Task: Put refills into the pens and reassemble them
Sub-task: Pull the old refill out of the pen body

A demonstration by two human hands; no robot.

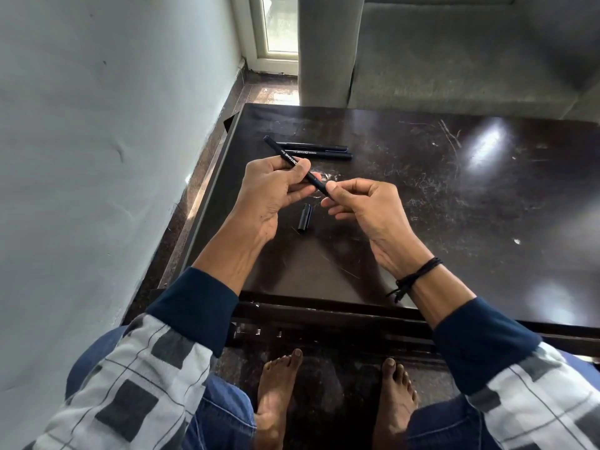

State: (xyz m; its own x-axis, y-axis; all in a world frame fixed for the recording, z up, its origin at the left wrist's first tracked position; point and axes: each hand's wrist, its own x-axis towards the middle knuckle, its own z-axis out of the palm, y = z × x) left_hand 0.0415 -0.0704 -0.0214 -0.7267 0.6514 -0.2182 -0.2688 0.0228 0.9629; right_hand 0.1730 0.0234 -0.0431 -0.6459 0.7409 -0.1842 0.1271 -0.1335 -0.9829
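Observation:
My left hand [271, 190] grips a black pen barrel [279, 152] with white lettering, held slantwise above the dark table [454, 206]. My right hand [367, 206] pinches the barrel's near end between thumb and forefinger; what is at that tip is hidden by the fingers. A black pen cap [305, 219] lies on the table just below the hands. Two more black pens [319, 151] lie side by side beyond the hands.
The dark glossy table is scratched and reflects light at the right. A pale wall runs close along the left. A grey sofa [454, 53] stands behind the table. My bare feet rest on the floor under the near edge.

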